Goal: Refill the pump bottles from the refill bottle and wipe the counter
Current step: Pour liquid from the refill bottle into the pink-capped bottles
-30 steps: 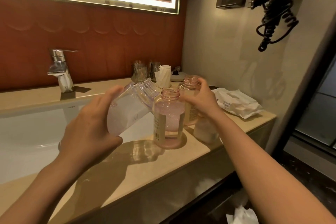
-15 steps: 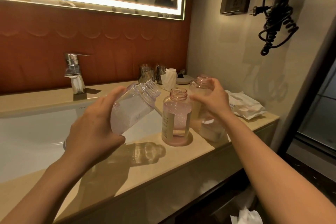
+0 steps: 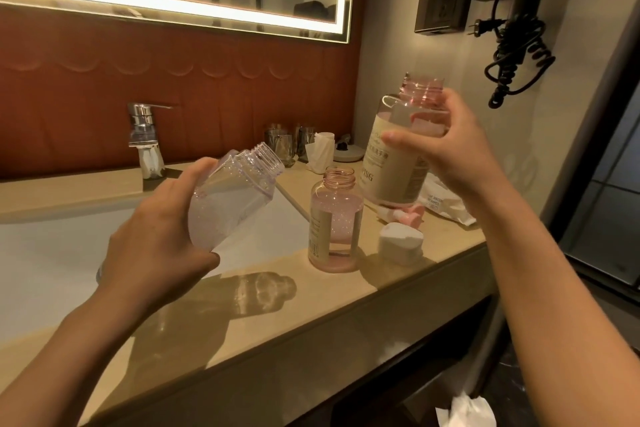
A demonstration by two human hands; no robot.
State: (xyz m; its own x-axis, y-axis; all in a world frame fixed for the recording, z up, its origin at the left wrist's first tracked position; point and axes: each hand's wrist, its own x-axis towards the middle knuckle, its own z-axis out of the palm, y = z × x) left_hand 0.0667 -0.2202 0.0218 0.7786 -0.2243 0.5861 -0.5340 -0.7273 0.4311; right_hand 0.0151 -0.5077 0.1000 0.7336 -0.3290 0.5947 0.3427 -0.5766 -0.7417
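Two bottles are off the worktop (image 3: 277, 315); one stands on it. My left hand (image 3: 152, 243) has fingers and thumb wrapped tight round the lower body of the refill bottle (image 3: 235, 198). The bottle is tilted, its open neck pointing up and to the right, above the right edge of the basin (image 3: 52, 246). I judge the tilt shallow enough to keep the liquid back, and the basin below would catch drips.

My right hand (image 3: 457, 156) holds the labelled pump bottle (image 3: 391, 166) by its shoulder, thumb across the front, fingers curled behind. It is raised clear of the worktop, uncapped mouth on top. Probable reason: bringing that mouth up to meet the refill neck for the pour.

The second pump bottle (image 3: 336, 229) stands upright between the two, uncapped, and appears filled to about its shoulder; I judge it done. A pink pump head (image 3: 412, 217) lies on the worktop behind it, beside a packet of wipes (image 3: 440, 201), handy for recapping and wiping.

Materials:
- Refill bottle: clear plastic, stepped shoulder, wide ribbed screw neck. Contents are pale and speckled with fine bubbles.
- Pump bottles: pink-tinted clear plastic, round, with cream labels and dark print.
- Worktop: polished beige stone, glossy enough to show the refill bottle's shadow and glints.
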